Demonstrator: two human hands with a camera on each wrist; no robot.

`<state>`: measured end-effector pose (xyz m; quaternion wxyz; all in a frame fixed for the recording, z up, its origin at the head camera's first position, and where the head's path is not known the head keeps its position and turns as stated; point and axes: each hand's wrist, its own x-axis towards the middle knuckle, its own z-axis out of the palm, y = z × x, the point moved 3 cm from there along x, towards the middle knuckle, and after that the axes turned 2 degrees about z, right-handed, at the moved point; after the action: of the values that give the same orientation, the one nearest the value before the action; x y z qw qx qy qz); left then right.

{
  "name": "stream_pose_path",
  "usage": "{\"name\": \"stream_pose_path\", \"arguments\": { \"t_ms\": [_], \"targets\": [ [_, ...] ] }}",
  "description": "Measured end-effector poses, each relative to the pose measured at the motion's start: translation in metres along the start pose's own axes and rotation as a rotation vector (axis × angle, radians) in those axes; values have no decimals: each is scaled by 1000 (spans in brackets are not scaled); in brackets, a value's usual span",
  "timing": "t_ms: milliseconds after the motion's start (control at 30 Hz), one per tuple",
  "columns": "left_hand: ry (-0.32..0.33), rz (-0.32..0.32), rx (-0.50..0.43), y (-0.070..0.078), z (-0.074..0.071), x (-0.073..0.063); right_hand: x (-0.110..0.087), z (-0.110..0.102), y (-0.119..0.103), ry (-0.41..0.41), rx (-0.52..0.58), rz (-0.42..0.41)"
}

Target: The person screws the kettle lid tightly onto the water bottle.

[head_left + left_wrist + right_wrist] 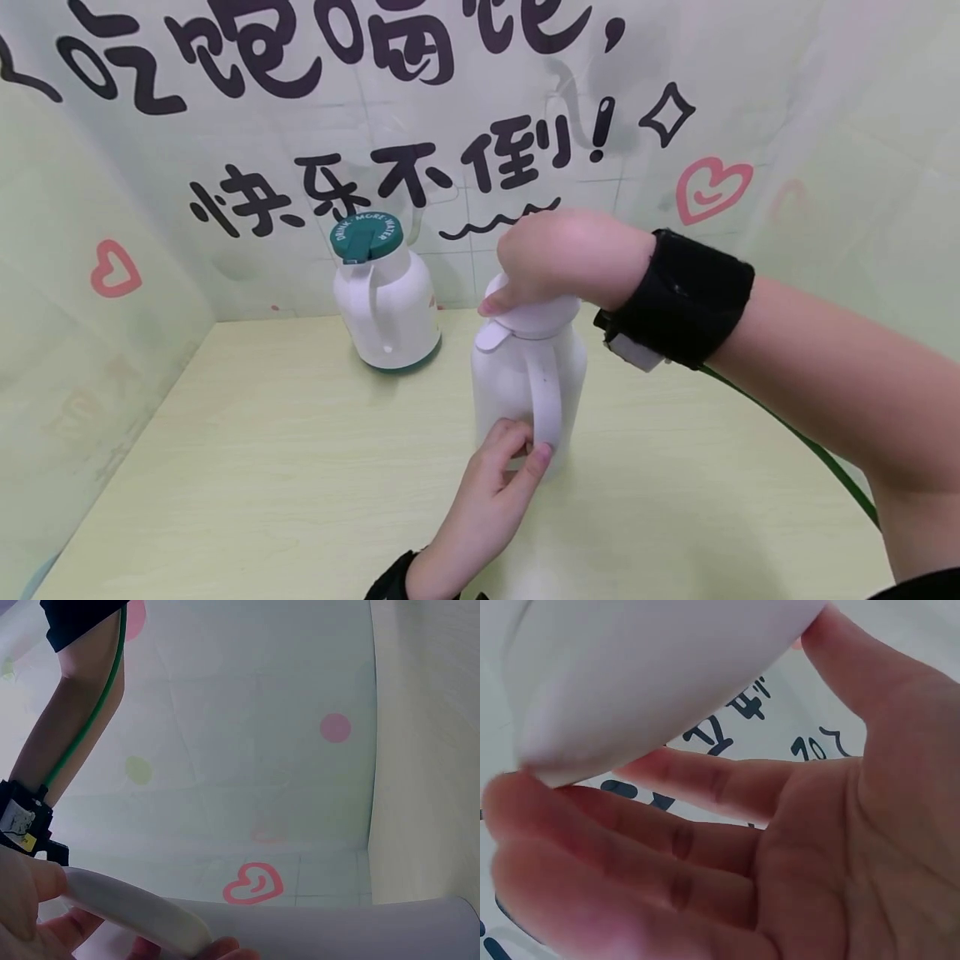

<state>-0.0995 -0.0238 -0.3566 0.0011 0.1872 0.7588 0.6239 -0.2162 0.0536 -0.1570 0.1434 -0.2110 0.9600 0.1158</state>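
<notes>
A white vacuum jug (pixel 497 392) stands upright on the table right of the middle in the head view. My left hand (pixel 487 500) grips the lower end of its handle (pixel 546 396), thumb on the near side and fingers tucked in behind. In the left wrist view, the handle (pixel 139 907) passes between thumb and fingers. From above, my right hand (pixel 566 254) holds the jug's white round lid (pixel 547 318), which has a small tab at its left. In the right wrist view, the thumb and curled fingertips meet the rim of the lid (pixel 652 675).
A second white jug (pixel 390 321) with a green lid (pixel 367 237) and green base stands further back on the left. Behind it hangs a pale sheet with black lettering and pink hearts. A green cable (pixel 817 450) runs along the right arm. The pale wooden table (pixel 262 475) spreads beneath.
</notes>
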Motion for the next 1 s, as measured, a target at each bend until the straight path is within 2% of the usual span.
{"name": "stream_pose_path", "arguments": {
  "t_ms": [167, 400, 567, 800, 1000],
  "targets": [
    [2, 1, -10, 0, 0, 0, -4, -1, 9, 22, 30, -29],
    [5, -1, -15, 0, 0, -1, -12, -15, 25, -69, 63, -217],
    [4, -2, -20, 0, -1, -1, -13, -15, 28, -104, 93, -325],
    [8, 9, -29, -1, 0, -1, -13, -7, 30, -124, 140, -416],
    [7, 10, -23, -1, 0, -1, -11, -3, 28, -109, 166, -473]
  ]
}}
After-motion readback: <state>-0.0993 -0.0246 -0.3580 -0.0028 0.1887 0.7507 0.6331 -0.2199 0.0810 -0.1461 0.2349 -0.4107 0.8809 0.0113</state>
